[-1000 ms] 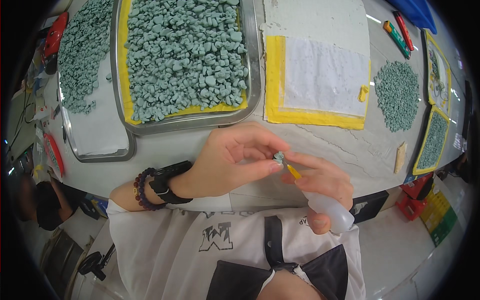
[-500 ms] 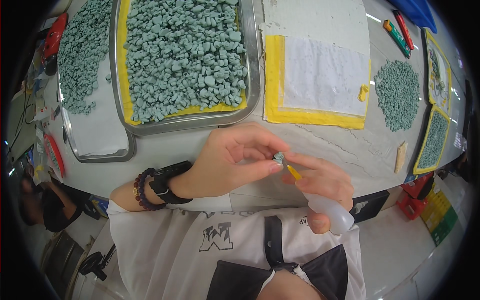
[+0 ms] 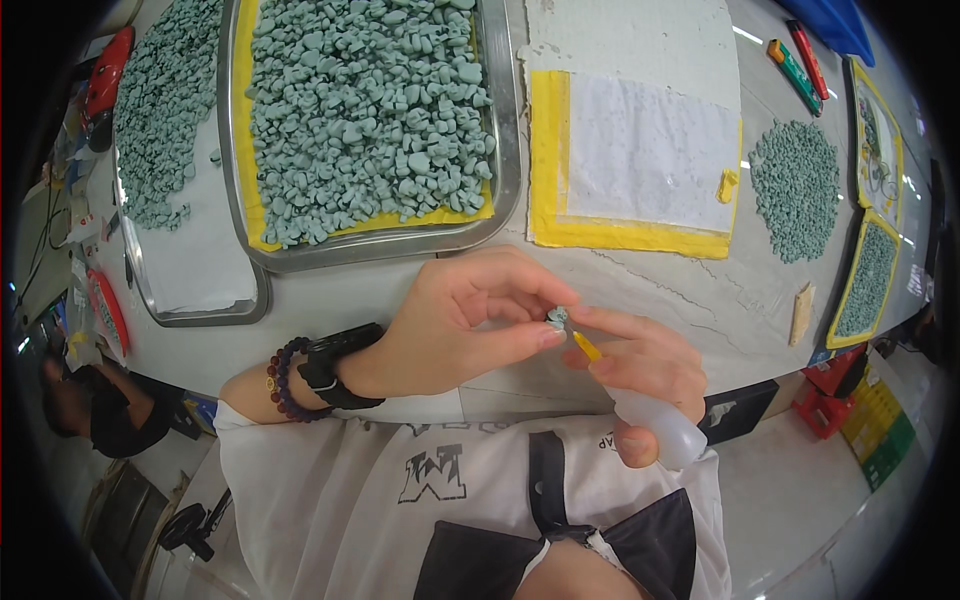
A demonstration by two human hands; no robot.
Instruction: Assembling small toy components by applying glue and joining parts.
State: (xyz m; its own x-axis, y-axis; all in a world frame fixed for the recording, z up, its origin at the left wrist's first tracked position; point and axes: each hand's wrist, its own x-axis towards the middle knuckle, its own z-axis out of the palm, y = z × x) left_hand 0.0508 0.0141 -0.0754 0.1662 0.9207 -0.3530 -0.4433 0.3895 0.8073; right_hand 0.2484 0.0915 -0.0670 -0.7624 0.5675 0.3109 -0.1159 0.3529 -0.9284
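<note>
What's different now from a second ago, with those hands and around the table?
Very little. At the far left, the co-worker's dark sleeve has shifted slightly rightward in the picture. Nothing was taken hold of or let go: the left hand still pinches the small green stone piece, and the right hand still holds the yellow-tipped bottle. The metal tray stayed put.

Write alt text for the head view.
A person's left hand pinches a small green stone piece; the right hand holds a translucent squeeze bottle, its yellow nozzle close by. Beyond, green stones fill a metal tray beside a yellow-edged white sheet.
</note>
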